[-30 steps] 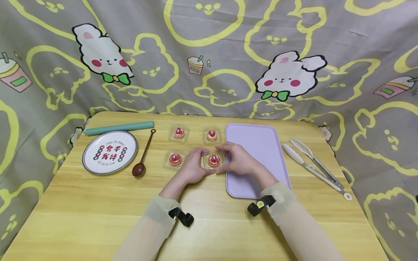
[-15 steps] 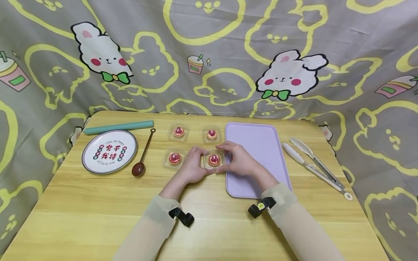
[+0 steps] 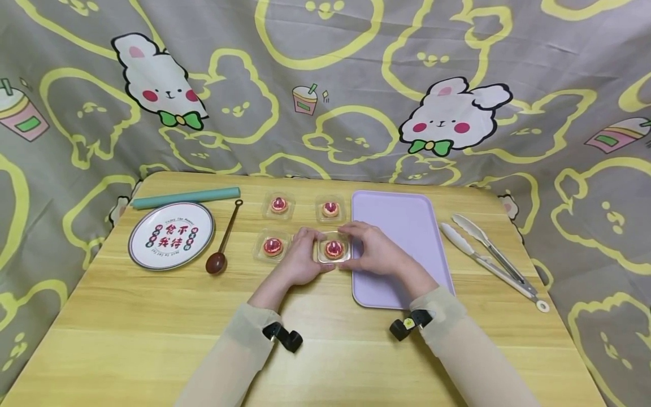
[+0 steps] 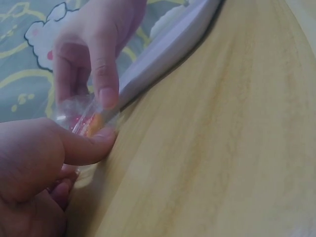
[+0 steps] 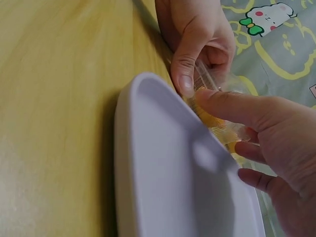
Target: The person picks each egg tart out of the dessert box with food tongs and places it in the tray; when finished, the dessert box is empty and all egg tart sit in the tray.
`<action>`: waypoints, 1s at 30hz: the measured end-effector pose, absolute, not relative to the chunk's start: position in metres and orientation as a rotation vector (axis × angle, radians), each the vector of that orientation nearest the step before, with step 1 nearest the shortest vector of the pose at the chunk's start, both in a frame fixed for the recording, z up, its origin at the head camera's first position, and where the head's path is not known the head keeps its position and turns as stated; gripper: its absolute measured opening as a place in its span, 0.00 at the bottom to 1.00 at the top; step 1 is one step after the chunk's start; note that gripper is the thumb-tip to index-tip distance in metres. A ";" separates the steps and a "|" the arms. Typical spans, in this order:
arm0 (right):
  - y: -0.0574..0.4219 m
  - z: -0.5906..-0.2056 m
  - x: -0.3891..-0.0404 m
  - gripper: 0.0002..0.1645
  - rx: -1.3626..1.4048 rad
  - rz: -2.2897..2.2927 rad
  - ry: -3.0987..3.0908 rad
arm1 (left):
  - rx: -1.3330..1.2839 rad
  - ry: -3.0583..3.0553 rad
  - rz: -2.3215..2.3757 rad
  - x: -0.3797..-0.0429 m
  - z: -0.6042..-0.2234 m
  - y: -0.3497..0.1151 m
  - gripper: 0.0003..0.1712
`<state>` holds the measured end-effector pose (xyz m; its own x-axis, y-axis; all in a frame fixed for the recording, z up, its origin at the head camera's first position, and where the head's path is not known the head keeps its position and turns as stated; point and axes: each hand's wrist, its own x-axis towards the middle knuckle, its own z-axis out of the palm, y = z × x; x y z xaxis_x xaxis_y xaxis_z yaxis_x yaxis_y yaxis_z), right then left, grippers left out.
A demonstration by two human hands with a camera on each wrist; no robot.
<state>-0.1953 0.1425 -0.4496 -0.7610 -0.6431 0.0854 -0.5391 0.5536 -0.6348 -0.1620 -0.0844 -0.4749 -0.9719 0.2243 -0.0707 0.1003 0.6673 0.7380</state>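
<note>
A small clear plastic box with a red-topped tart (image 3: 334,250) inside stands between both hands, near the middle of the table. My left hand (image 3: 303,259) grips its left side, the thumb along the near edge in the left wrist view. From the right, my right hand (image 3: 373,249) holds the same box between thumb and fingers, over the edge of the lilac tray (image 3: 402,282). In the right wrist view the box (image 5: 222,131) is partly covered by my right thumb. Several like boxes stand close by: one tart (image 3: 273,247) left, another (image 3: 330,210) behind, a third (image 3: 278,204) behind left.
Left on the wooden table (image 3: 152,339) lie a white plate (image 3: 171,257) with red and dark lettering, a brown long-handled spoon (image 3: 217,263) and a teal roll (image 3: 185,198). Metal tongs (image 3: 493,263) with pale tips lie at right. A patterned curtain (image 3: 346,34) hangs behind.
The right hand has shifted very slightly to the right at the box's side. The left hand and the boxes stay in place.
</note>
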 end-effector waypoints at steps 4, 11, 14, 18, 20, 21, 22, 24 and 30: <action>0.143 -0.449 -0.194 0.50 -1.014 -0.988 2.651 | 0.272 2.717 1.184 -0.163 -0.475 -0.085 0.43; 0.143 -0.452 -0.195 0.52 -0.953 -1.018 2.637 | 0.283 2.716 1.170 -0.163 -0.474 -0.085 0.42; 0.143 -0.452 -0.196 0.55 -0.930 -0.956 2.642 | 0.289 2.714 1.163 -0.162 -0.473 -0.086 0.41; 0.141 -0.451 -0.199 0.57 -0.960 -0.847 2.651 | 0.288 2.713 1.160 -0.162 -0.472 -0.086 0.40; 0.141 -0.450 -0.201 0.56 -0.985 -0.813 2.654 | 0.286 2.711 1.164 -0.162 -0.472 -0.086 0.40; 0.140 -0.450 -0.201 0.55 -0.998 -0.802 2.655 | 0.286 2.710 1.167 -0.162 -0.472 -0.086 0.40; 0.140 -0.449 -0.202 0.55 -1.007 -0.791 2.659 | 0.286 2.709 1.168 -0.162 -0.472 -0.085 0.40; 0.140 -0.449 -0.204 0.54 -1.025 -0.770 2.667 | 0.286 2.708 1.169 -0.162 -0.472 -0.085 0.40; 0.139 -0.448 -0.207 0.50 -1.071 -0.848 2.633 | 0.280 2.704 1.168 -0.162 -0.473 -0.086 0.40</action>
<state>-0.2066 0.1395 -0.4484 -0.7261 -0.6858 0.0499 -0.5861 0.5793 -0.5665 -0.1615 -0.0856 -0.4727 -0.9656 0.2433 -0.0917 0.1000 0.6731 0.7327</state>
